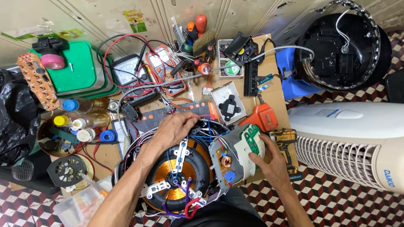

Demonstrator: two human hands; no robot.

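Overhead, from the head camera: an opened round cooker base (176, 168) lying underside-up at the near edge of the cluttered bench (275, 98), copper coil (174, 176) exposed at its middle. Left hand (172, 128) resting palm-down on the far rim of the base, fingers curled among the red and blue wires (206, 126) there; pinching a wire or merely pressing on them, cannot tell, since the fingertips are hidden in the bundle. Right hand (273, 157) cupped round the outer edge of the circuit board (246, 149), thumb on its white-and-green face, grasping it and holding it tipped up on edge beside the base. Board to the right of the coil, touching the rim of the base, long axis running roughly from near-left to far-right; wires leading from it back toward the left hand. Right hand clearly nearer the board, left hand nearer the wire bundle, the two well apart across the base.

Around them: an orange soldering gun (263, 117) just beyond the board, a yellow-and-black drill (286, 138) under the right wrist side, multimeters (166, 67) farther back, green trays (82, 67) far left, small bottles (80, 122) at left, a white tower fan (349, 143) on the tiled floor at right.
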